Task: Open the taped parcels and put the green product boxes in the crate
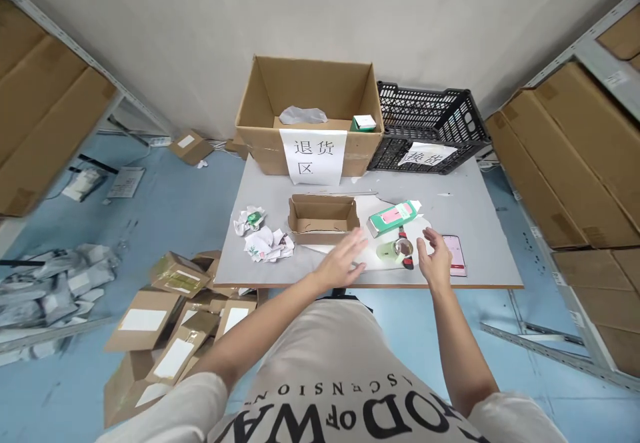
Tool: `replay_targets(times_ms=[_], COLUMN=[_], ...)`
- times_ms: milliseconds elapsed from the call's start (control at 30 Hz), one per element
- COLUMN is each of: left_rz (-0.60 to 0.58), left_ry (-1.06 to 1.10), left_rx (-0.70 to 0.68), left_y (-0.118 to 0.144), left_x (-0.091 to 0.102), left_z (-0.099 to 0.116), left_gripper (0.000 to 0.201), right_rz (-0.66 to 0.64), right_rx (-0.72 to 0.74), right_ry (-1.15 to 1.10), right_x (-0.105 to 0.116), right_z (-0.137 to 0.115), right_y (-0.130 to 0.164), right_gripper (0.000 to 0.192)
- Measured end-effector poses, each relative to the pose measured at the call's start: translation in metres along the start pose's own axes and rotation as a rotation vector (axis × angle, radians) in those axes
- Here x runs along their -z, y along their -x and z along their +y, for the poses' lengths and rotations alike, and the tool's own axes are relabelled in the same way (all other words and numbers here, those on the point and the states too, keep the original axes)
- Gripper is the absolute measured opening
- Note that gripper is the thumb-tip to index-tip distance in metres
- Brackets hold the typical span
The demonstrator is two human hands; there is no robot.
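Observation:
My left hand (344, 259) is open, fingers spread, just in front of a small open cardboard box (324, 235). To the right, my right hand (435, 256) is also open with nothing in it, beside a phone (455, 256) with a lit screen. Between the hands lies a pale green cylindrical item (387, 251) with a shiny round end. A red and black object (407, 263), whose kind I cannot make out, is partly hidden by it. Just behind rests a green and pink product box (395, 217) with an end flap open.
Crumpled paper (269, 244) lies at the table's left. At the back stand a large labelled carton (260, 149) and a black plastic crate (425, 123). Cardboard boxes (145, 319) pile up on the floor at left. Shelves with cartons (575, 156) flank both sides.

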State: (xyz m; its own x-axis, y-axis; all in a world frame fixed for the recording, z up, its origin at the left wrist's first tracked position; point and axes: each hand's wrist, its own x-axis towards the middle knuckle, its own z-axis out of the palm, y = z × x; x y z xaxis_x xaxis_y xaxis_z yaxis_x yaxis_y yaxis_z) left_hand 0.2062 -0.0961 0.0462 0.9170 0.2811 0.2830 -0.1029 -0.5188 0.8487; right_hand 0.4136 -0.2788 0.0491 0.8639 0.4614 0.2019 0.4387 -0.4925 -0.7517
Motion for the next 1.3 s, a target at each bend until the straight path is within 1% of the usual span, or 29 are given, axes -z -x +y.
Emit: replay_targets(times_ms=[33,67,100,167,233,333,467,567,633,800,933,1033,1133,1200,1300], left_rz=[-0.089,-0.144,-0.175,-0.222,-0.298,-0.350,-0.356,-0.373,-0.396,-0.401,-0.340,-0.291,-0.282,-0.222,-0.069], left_ry=[0.001,-0.005,-0.021,-0.096,-0.214,-0.330,-0.424,-0.478,-0.508,-0.543,-0.564,-0.560,-0.551,-0.515,-0.394], left_rx=[-0.008,0.006,0.049,0.210,0.401,0.548,0.677,0.772,0.804,0.786,0.784,0.787,0.761,0.708,0.601], left_y=[-0.019,-0.038,-0.058,-0.095,-0.126,-0.159,-0.183,-0.190,-0.191,-0.188,-0.186,-0.183,-0.177,-0.172,-0.161], left_x=[-0.014,-0.028,-0.041,-0.067,-0.088,-0.110,-0.123,-0.129,-0.133,-0.145,-0.153,-0.154,-0.151,-0.148,-0.142], left_z=[0.002,0.001,-0.002,-0.012,-0.025,-0.044,-0.065,-0.080,-0.088,-0.099,-0.103,-0.103,-0.100,-0.096,-0.088], left_gripper=[0.055,0.054,0.056,0.063,0.074,0.089,0.105,0.118,0.121,0.118,0.104,0.087,0.069,0.062,0.059], right_rz=[-0.078,-0.161,-0.238,-0.366,-0.454,-0.503,-0.516,-0.543,-0.549,-0.576,-0.597,-0.600,-0.609,-0.623,-0.613], right_rx=[-0.028,-0.043,-0.046,-0.019,0.021,0.013,-0.032,-0.029,-0.027,0.030,0.048,0.071,0.112,0.120,0.120], right_ry=[0.047,0.092,0.130,0.186,0.221,0.289,0.356,0.353,0.351,0.375,0.427,0.443,0.456,0.460,0.424], right_x=[0.004,0.006,0.007,0.005,0.001,-0.006,-0.013,-0.017,-0.019,-0.026,-0.030,-0.031,-0.032,-0.031,-0.026], right_z=[0.003,0.006,0.008,0.011,0.013,0.018,0.030,0.039,0.043,0.042,0.036,0.031,0.030,0.032,0.032], right_y=[-0.004,-0.005,-0.005,-0.001,0.004,0.009,0.010,0.010,0.010,0.007,0.004,0.005,0.006,0.006,0.006], right_gripper=[0.054,0.060,0.068,0.086,0.099,0.103,0.099,0.096,0.096,0.095,0.086,0.076,0.069,0.064,0.059])
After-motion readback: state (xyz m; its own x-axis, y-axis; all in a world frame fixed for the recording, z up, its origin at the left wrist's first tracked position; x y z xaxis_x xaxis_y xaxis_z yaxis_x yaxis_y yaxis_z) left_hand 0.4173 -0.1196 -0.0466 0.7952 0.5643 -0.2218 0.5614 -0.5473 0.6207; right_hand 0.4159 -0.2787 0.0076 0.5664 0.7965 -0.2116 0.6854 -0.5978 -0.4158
